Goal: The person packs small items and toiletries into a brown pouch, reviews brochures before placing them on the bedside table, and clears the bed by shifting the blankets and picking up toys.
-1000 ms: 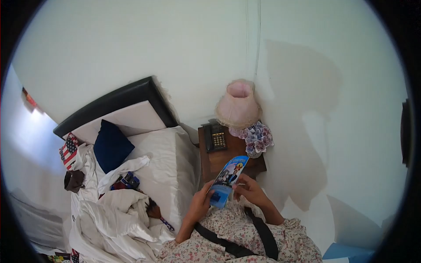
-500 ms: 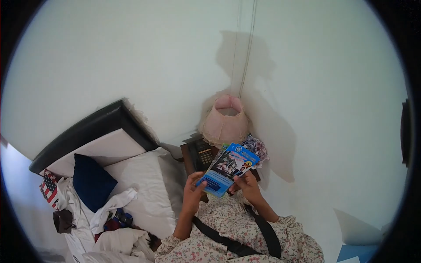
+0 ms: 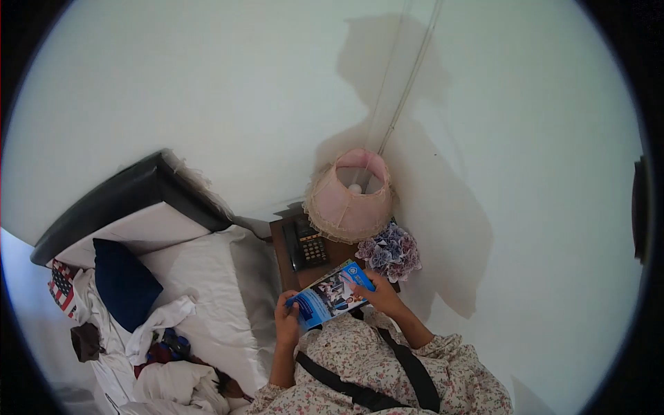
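Between my two hands is a small stack of blue printed brochures [image 3: 330,296], tilted, with photos and text on the top one. My left hand [image 3: 287,315] grips the lower left end, thumb on the front. The upper right end is pinched by my right hand [image 3: 382,293], its thumb over the printed face. Just beyond the brochures stands a brown bedside table [image 3: 283,259]. On it are a dark telephone [image 3: 308,245], a pink fringed lamp [image 3: 349,207] and a bunch of purple-blue flowers [image 3: 391,250].
To the left is a bed with a black headboard [image 3: 104,207] and a white pillow [image 3: 207,277]. A navy cushion [image 3: 124,283], a flag-patterned item [image 3: 62,287], a brown item [image 3: 86,342] and rumpled clothes [image 3: 176,384] lie on it. White walls meet behind the lamp.
The brochures have turned clockwise and come lower. My right hand has moved from their lower edge to the upper right end. The view has shifted, showing more of the telephone and flowers.
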`<action>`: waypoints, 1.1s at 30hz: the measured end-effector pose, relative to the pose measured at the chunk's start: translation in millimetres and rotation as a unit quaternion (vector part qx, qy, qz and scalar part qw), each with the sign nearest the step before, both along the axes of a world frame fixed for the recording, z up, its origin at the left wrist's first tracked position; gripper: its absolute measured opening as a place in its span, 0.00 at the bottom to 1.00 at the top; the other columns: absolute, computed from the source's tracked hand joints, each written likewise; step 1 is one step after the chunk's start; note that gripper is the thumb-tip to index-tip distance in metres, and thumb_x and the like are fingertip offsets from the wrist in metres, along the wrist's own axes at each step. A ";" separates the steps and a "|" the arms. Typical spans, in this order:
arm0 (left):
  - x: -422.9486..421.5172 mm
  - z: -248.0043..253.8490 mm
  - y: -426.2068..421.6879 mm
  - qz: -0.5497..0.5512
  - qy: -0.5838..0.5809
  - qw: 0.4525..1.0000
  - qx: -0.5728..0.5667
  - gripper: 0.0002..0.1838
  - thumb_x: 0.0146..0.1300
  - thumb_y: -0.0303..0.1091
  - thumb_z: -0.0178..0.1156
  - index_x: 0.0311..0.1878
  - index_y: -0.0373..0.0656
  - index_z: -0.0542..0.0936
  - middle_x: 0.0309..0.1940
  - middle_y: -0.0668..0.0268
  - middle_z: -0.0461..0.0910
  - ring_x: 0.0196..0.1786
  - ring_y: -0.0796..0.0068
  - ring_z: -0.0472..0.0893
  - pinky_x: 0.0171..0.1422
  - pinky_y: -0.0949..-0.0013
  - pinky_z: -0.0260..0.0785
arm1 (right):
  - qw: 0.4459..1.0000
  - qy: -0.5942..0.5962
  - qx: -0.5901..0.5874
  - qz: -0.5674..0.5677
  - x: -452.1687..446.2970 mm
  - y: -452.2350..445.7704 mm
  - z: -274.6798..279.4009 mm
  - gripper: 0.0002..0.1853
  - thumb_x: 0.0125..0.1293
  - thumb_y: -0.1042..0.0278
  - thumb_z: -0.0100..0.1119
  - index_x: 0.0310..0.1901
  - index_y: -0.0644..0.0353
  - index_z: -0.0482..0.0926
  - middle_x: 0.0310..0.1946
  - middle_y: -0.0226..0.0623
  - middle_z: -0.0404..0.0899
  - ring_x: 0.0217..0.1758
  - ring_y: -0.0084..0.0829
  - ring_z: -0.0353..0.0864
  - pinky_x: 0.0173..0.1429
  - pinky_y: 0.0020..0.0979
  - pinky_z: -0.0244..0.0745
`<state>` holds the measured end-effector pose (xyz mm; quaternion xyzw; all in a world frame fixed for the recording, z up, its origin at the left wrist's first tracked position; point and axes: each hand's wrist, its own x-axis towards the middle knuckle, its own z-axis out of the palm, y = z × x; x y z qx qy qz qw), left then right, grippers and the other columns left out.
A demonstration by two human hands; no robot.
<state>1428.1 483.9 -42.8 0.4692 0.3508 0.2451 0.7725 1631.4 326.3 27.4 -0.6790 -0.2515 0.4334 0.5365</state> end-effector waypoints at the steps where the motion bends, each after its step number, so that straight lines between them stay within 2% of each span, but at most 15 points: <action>1: 0.0 -2.1 -0.3 -0.004 0.014 1.000 -0.015 0.12 0.68 0.27 0.57 0.52 0.44 0.73 0.43 0.71 0.75 0.45 0.80 0.74 0.54 0.73 0.66 | 0.999 0.011 -0.022 0.044 8.9 -2.5 -12.5 0.21 0.68 0.60 0.62 0.57 0.62 0.72 0.41 0.35 0.78 0.44 0.21 0.76 0.45 0.27 0.75; 4: 3.8 -1.2 6.4 0.014 0.058 0.997 -0.050 0.14 0.64 0.21 0.55 0.52 0.44 0.74 0.44 0.70 0.74 0.46 0.79 0.73 0.55 0.73 0.66 | 0.990 -0.072 0.006 0.118 21.2 7.3 -42.4 0.25 0.68 0.62 0.61 0.62 0.61 0.67 0.43 0.34 0.76 0.45 0.22 0.77 0.47 0.26 0.75; 7: 4.6 7.9 10.0 0.028 0.056 0.994 -0.091 0.19 0.58 0.18 0.52 0.53 0.44 0.73 0.45 0.68 0.73 0.47 0.77 0.73 0.57 0.72 0.66 | 0.986 0.114 -0.082 0.093 17.0 21.8 -27.1 0.27 0.69 0.66 0.58 0.67 0.59 0.62 0.47 0.36 0.75 0.46 0.24 0.78 0.42 0.28 0.79; 10: -4.2 -12.9 8.8 0.041 0.062 0.997 -0.037 0.24 0.56 0.18 0.52 0.58 0.45 0.71 0.46 0.67 0.76 0.49 0.76 0.76 0.58 0.70 0.68 | 0.980 0.134 -0.093 0.115 19.3 25.2 -45.9 0.28 0.69 0.70 0.55 0.68 0.58 0.58 0.50 0.36 0.74 0.47 0.25 0.78 0.33 0.31 0.82; 13: -18.2 -16.9 8.5 0.054 0.093 0.980 -0.168 0.27 0.56 0.20 0.53 0.61 0.44 0.68 0.44 0.66 0.78 0.46 0.72 0.80 0.55 0.68 0.73 | 0.977 0.164 -0.069 0.117 20.3 35.6 -63.5 0.25 0.68 0.73 0.54 0.65 0.58 0.60 0.46 0.34 0.75 0.40 0.24 0.80 0.27 0.27 0.81; 16: -30.7 -51.0 8.0 0.126 -0.021 0.947 -0.293 0.24 0.57 0.19 0.53 0.60 0.41 0.68 0.41 0.63 0.80 0.42 0.69 0.82 0.45 0.68 0.79 | 0.954 0.240 -0.145 0.103 17.1 45.9 -83.0 0.23 0.68 0.72 0.54 0.63 0.59 0.63 0.44 0.35 0.77 0.40 0.25 0.81 0.24 0.27 0.79; 19: -42.3 -56.7 -0.7 0.093 0.000 0.950 -0.298 0.18 0.61 0.21 0.52 0.55 0.37 0.69 0.39 0.59 0.80 0.36 0.65 0.83 0.35 0.66 0.80 | 0.941 0.245 -0.192 0.131 13.9 57.1 -118.9 0.22 0.67 0.72 0.55 0.62 0.58 0.66 0.43 0.33 0.78 0.43 0.27 0.81 0.35 0.31 0.82; 22: -57.3 -77.7 -16.2 0.105 0.021 0.963 -0.247 0.12 0.64 0.22 0.52 0.51 0.36 0.71 0.35 0.56 0.80 0.28 0.64 0.82 0.25 0.66 0.77 | 0.957 0.140 -0.180 0.178 1.7 62.0 -175.9 0.21 0.68 0.68 0.56 0.62 0.57 0.67 0.47 0.32 0.77 0.47 0.28 0.79 0.50 0.35 0.79; 25: -62.7 -111.8 -26.7 0.187 -0.004 0.950 -0.250 0.10 0.67 0.23 0.51 0.50 0.37 0.72 0.32 0.56 0.80 0.23 0.63 0.81 0.22 0.66 0.75 | 0.939 0.262 -0.195 0.107 19.0 79.9 -213.7 0.25 0.69 0.61 0.56 0.64 0.55 0.66 0.55 0.32 0.73 0.55 0.29 0.74 0.60 0.39 0.73; 26: -65.5 -119.7 -29.4 0.202 0.005 0.948 -0.244 0.09 0.67 0.23 0.51 0.50 0.37 0.72 0.31 0.56 0.80 0.23 0.64 0.81 0.21 0.66 0.75 | 0.949 0.213 -0.227 0.052 25.5 85.8 -226.8 0.29 0.68 0.54 0.57 0.67 0.53 0.64 0.61 0.33 0.68 0.62 0.32 0.70 0.58 0.41 0.75; 28: -69.9 -126.8 -36.0 0.232 0.025 0.943 -0.237 0.09 0.67 0.23 0.52 0.50 0.37 0.72 0.31 0.57 0.80 0.24 0.65 0.82 0.21 0.67 0.74 | 0.942 0.172 -0.264 -0.113 46.5 91.1 -293.8 0.32 0.68 0.54 0.56 0.70 0.51 0.60 0.66 0.35 0.64 0.67 0.38 0.66 0.60 0.45 0.73; 30: -78.9 -134.0 -45.9 0.261 0.020 0.935 -0.239 0.09 0.68 0.24 0.52 0.50 0.38 0.71 0.31 0.57 0.80 0.23 0.65 0.81 0.21 0.68 0.73 | 0.926 0.069 -0.338 -0.151 57.3 108.3 -300.8 0.36 0.66 0.59 0.57 0.72 0.55 0.55 0.70 0.41 0.59 0.70 0.45 0.63 0.67 0.47 0.67; 32: -84.6 -131.3 -55.9 0.283 0.032 0.925 -0.252 0.10 0.68 0.24 0.52 0.51 0.39 0.71 0.31 0.57 0.81 0.23 0.66 0.81 0.21 0.68 0.73 | 0.902 -0.171 -0.374 -0.130 89.4 89.8 -388.0 0.43 0.60 0.60 0.62 0.73 0.65 0.50 0.73 0.51 0.51 0.74 0.50 0.55 0.74 0.46 0.57; 33: -87.2 -129.8 -60.6 0.291 0.042 0.921 -0.257 0.10 0.68 0.24 0.52 0.51 0.39 0.71 0.31 0.58 0.81 0.23 0.66 0.81 0.21 0.68 0.73 | 0.877 -0.209 -0.402 -0.158 97.8 87.6 -397.2 0.46 0.58 0.60 0.63 0.72 0.67 0.50 0.73 0.53 0.50 0.75 0.51 0.53 0.75 0.46 0.55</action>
